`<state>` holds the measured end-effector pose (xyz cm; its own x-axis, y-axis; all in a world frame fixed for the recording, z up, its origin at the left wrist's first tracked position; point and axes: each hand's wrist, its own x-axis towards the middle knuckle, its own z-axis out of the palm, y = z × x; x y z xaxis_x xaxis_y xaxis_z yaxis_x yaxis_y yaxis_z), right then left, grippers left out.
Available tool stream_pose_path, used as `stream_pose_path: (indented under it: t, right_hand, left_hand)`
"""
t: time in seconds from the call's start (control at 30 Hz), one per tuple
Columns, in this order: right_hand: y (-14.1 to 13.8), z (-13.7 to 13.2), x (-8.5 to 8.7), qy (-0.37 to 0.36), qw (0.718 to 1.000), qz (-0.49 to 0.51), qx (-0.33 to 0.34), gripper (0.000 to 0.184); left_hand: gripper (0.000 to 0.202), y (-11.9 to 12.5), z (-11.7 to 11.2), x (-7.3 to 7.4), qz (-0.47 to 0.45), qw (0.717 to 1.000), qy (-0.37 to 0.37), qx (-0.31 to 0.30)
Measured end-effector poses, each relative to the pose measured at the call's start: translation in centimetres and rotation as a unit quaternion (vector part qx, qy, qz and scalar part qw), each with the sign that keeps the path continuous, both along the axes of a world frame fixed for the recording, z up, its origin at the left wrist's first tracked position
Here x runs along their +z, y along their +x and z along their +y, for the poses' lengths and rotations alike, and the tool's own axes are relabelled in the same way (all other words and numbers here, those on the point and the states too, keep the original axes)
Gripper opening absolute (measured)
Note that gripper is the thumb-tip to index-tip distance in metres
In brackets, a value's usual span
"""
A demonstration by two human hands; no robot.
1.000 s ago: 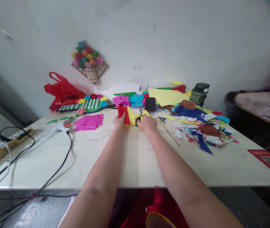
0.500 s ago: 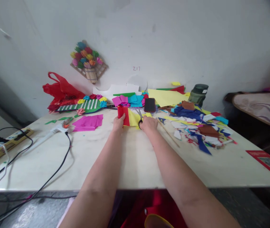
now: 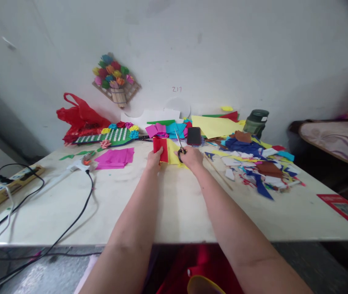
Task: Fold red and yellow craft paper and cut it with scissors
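The left hand [image 3: 155, 157] pinches the red paper [image 3: 160, 150], thumb on top. The right hand [image 3: 193, 157] is curled around the scissors [image 3: 180, 143]. The yellow paper [image 3: 172, 152] is between the hands, above the table [image 3: 180, 204]. Half a second ago, yellow poked out past the right hand's knuckles; now it doesn't. The scissor tips point up higher.

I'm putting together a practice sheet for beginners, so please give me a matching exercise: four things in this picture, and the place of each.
Things:
1. scissors
2. magenta sheets
3. red sheet
4. green bottle

Places:
A. held in the left hand
B. standing near the wall
C. held in the right hand
D. lying on the table

Pairs: 1-C, 2-D, 3-A, 4-B
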<state>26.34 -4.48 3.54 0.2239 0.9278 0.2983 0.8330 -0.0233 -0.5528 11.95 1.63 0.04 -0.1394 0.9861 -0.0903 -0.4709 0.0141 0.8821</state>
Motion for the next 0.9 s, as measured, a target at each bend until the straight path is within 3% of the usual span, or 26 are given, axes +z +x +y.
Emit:
stream_pose_path:
  t: [0.07,0.17,0.27,0.53,0.9]
  right_hand:
    - [-0.1,0.2,-0.2,-0.019,0.989,0.137,0.060,0.031]
    - [-0.2,0.3,-0.4,-0.055,0.933,0.325,0.143,0.032]
    - [0.2,-0.1,-0.2,-0.105,0.888,0.404,0.194,0.038]
    - [2.2,-0.9,0.7,-0.216,0.842,0.401,0.287,0.045]
    - [4.1,-0.8,1.1,-0.300,0.813,0.382,0.320,0.038]
  left_hand:
    - [0.022,0.0,-0.2,0.2,-0.002,1.000,0.000,0.002]
    - [0.021,0.0,-0.3,0.4,-0.009,1.000,-0.006,0.003]
    - [0.021,-0.1,-0.3,0.4,-0.014,1.000,-0.008,0.003]
    - [0.017,-0.1,-0.4,0.4,-0.025,1.000,0.000,-0.002]
    - [0.015,0.1,-0.2,0.4,-0.014,1.000,-0.004,-0.001]
